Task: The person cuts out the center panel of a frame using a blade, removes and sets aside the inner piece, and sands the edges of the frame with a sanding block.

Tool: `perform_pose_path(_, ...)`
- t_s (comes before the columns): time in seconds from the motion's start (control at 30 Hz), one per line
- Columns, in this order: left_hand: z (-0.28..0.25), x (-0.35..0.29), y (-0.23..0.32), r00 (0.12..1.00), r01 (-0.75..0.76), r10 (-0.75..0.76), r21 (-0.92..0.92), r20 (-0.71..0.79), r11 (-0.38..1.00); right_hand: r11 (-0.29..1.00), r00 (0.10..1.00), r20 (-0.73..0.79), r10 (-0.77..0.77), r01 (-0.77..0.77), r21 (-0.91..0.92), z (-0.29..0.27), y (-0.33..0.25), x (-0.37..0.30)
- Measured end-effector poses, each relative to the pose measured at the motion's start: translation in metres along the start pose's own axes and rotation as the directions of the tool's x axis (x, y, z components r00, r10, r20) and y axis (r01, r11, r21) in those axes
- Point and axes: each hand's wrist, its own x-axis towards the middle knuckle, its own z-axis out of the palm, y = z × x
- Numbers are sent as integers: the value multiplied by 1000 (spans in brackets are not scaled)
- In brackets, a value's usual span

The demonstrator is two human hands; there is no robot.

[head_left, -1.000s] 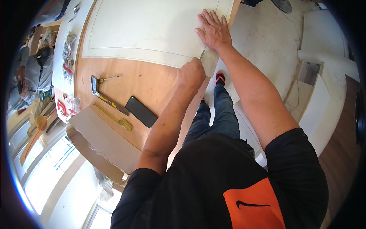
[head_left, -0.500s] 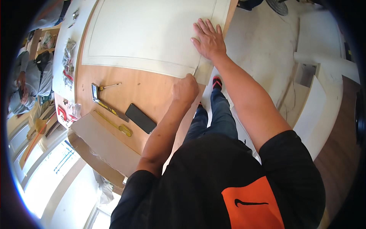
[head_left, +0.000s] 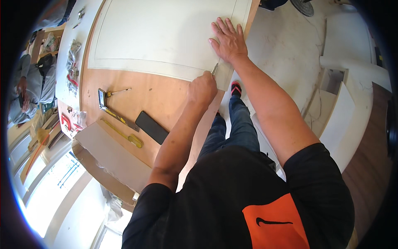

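On the wooden tabletop (head_left: pixel 124 81) lies a lined white sheet (head_left: pixel 153 35), near whose corner the left hand (head_left: pixel 202 90) grips a slim pointed tool (head_left: pixel 215 69) that, skidding, might nick the right hand (head_left: pixel 231 45) spread flat just beyond.

Floor (head_left: pixel 286 50): pale, marked. Window (head_left: pixel 46 199): lower left, glaring bright. Wall (head_left: pixel 81 207): white, beside it. Worktop (head_left: pixel 130 79): wood-toned. Brown surface (head_left: pixel 367 133): far right.

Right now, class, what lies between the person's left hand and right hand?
The head view shows the exposed end of a slim tool, gripped by the left hand, and a stretch of the pale panel.
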Motion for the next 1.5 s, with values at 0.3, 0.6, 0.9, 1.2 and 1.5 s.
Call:
perform_pose_path(0.3,4,-4,1,998,52,-52,-3,34,999,1000,1000,-1,-8,8,-3,3,3,5)
perform_pose_path(0.6,20,-3,-6,999,36,-36,25,-2,999,990,1000,-12,5,-3,141,-5,15,8)
perform_pose_path(0.9,1,-73,-46,818,391,-463,-261,-342,883,979,999,14,-30,26,204,-35,-1,-2)
perform_pose_path(1.2,-40,-18,-62,567,585,-591,-225,-574,779,952,994,-21,-108,109,285,-39,22,7)
perform_pose_path(1.5,-9,-13,24,560,349,-828,-903,-12,249,433,896,243,371,-398,809,5,107,3)
